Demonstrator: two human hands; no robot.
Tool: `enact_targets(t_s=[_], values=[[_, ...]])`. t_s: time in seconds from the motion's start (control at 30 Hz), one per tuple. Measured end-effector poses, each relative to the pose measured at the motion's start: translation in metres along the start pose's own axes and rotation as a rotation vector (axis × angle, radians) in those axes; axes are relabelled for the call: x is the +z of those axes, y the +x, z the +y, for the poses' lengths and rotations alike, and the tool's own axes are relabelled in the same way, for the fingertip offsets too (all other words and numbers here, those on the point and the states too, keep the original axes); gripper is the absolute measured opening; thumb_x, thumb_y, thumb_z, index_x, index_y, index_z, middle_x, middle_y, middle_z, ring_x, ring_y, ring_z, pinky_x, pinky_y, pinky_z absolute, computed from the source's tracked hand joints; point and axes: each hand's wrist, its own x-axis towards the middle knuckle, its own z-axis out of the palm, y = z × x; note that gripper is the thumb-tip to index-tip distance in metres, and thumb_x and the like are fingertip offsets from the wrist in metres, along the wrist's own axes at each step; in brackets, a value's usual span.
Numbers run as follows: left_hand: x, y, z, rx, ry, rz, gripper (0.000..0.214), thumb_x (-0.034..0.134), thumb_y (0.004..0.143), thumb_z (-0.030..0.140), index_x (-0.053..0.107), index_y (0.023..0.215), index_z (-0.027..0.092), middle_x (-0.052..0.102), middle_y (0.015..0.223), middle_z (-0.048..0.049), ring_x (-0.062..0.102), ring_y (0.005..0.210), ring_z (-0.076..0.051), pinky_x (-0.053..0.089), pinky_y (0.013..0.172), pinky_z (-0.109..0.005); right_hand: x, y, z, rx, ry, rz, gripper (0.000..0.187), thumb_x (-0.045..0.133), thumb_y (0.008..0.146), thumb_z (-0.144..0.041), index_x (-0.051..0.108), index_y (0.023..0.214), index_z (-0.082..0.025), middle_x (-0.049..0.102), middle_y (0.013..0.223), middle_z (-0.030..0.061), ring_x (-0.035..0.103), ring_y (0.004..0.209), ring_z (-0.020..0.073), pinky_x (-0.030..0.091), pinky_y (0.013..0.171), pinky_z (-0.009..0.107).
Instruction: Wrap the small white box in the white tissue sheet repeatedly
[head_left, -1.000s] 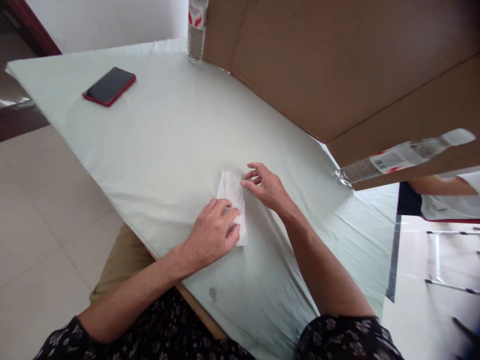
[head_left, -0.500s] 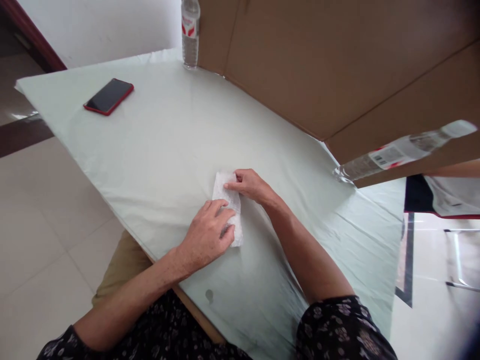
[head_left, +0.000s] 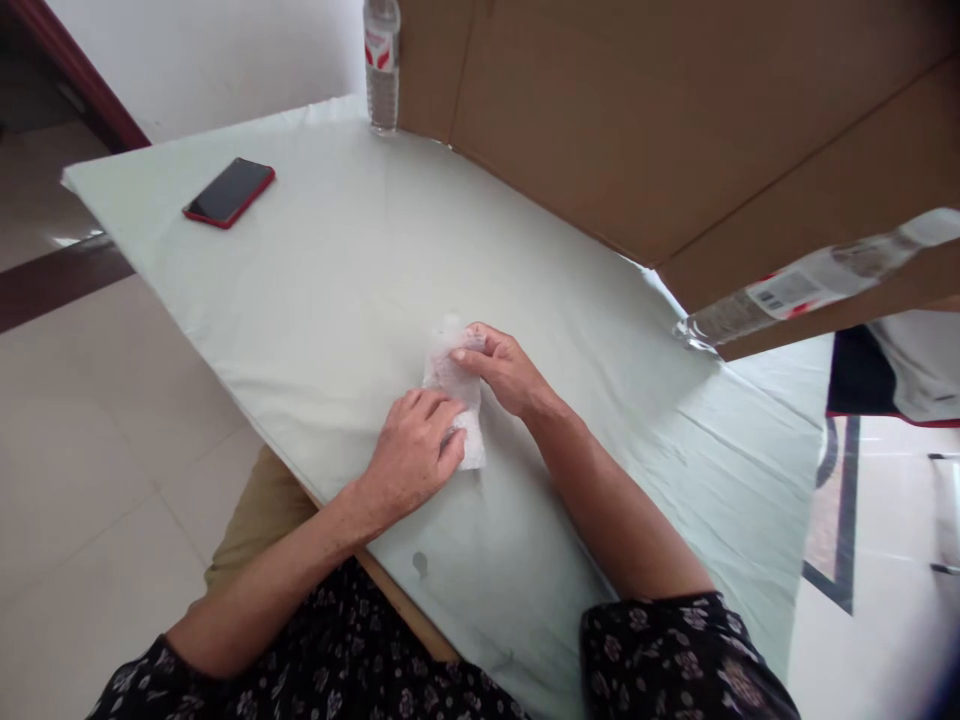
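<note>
A folded white tissue [head_left: 469, 445] with a fine textured surface lies lengthwise on the pale green tablecloth. My right hand [head_left: 506, 370] pinches its far end between thumb and fingers, and a thin, see-through layer lifts there. Across the tissue's near half rests my left hand [head_left: 416, 440], its fingers curled onto it and the thumb at the near right side. Part of the tissue is hidden under the left fingers.
A phone in a red case [head_left: 230, 192] lies at the far left. Brown cardboard panels [head_left: 570, 120] stand along the back, with one water bottle [head_left: 382, 75] at their left end and another water bottle [head_left: 795, 290] at the right. The tablecloth [head_left: 315, 280] has a dark spot near the front edge.
My right hand has moved slightly away from me, raising a thin layer at the tissue's far end. My left fingers have closed down more on the near half. The view has shifted a little.
</note>
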Motion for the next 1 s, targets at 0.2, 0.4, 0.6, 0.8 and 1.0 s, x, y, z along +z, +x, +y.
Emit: enact_targets(t_s=[0.2, 0.4, 0.6, 0.8, 1.0], values=[[0.009, -0.008, 0.0, -0.193, 0.077, 0.212, 0.028, 0.071, 0.081, 0.025, 0.053, 0.103, 0.019, 0.063, 0.1, -0.0095, 0.06, 0.098, -0.029, 0.051, 0.088, -0.045, 0.012, -0.044, -0.013, -0.203, -0.336, 0.04, 0.016, 0.069, 0.087, -0.037, 0.062, 0.089, -0.023, 0.066, 0.084, -0.001, 0.06, 0.078, 0.0153, 0.047, 0.073, 0.03], [0.014, -0.011, -0.007, -0.239, -0.015, 0.287, 0.055, 0.072, 0.084, 0.037, 0.045, 0.128, 0.018, 0.06, 0.121, -0.0147, 0.06, 0.111, -0.03, 0.051, 0.093, -0.046, 0.029, -0.091, 0.002, -0.475, -0.683, 0.181, 0.012, 0.058, 0.092, -0.018, 0.066, 0.095, -0.026, 0.076, 0.114, 0.0051, 0.069, 0.11, 0.0223, 0.052, 0.097, 0.041], [0.005, -0.006, -0.005, -0.169, -0.059, 0.111, 0.032, 0.067, 0.088, 0.027, 0.059, 0.118, 0.02, 0.058, 0.135, -0.016, 0.055, 0.128, -0.031, 0.045, 0.104, -0.047, 0.031, -0.107, 0.02, -0.574, -0.808, 0.177, 0.02, 0.051, 0.092, -0.013, 0.064, 0.095, -0.027, 0.078, 0.109, 0.0057, 0.072, 0.108, 0.0225, 0.054, 0.095, 0.044], [-0.014, -0.004, -0.021, -0.088, -0.268, -0.148, 0.027, 0.061, 0.087, 0.024, 0.063, 0.114, 0.02, 0.07, 0.119, -0.01, 0.064, 0.112, -0.025, 0.05, 0.101, -0.043, 0.035, -0.107, 0.028, -0.64, -0.842, 0.191, 0.021, 0.05, 0.09, -0.01, 0.062, 0.097, -0.027, 0.078, 0.112, 0.0063, 0.073, 0.108, 0.0217, 0.056, 0.094, 0.041], [-0.025, -0.019, -0.03, 0.01, -0.174, -0.276, 0.067, 0.07, 0.082, 0.028, 0.05, 0.144, 0.015, 0.047, 0.154, -0.0215, 0.044, 0.145, -0.035, 0.04, 0.118, -0.054, 0.035, -0.107, 0.031, -0.648, -0.825, 0.189, 0.025, 0.05, 0.087, -0.008, 0.061, 0.1, -0.026, 0.078, 0.112, 0.0064, 0.072, 0.11, 0.022, 0.056, 0.095, 0.042]])
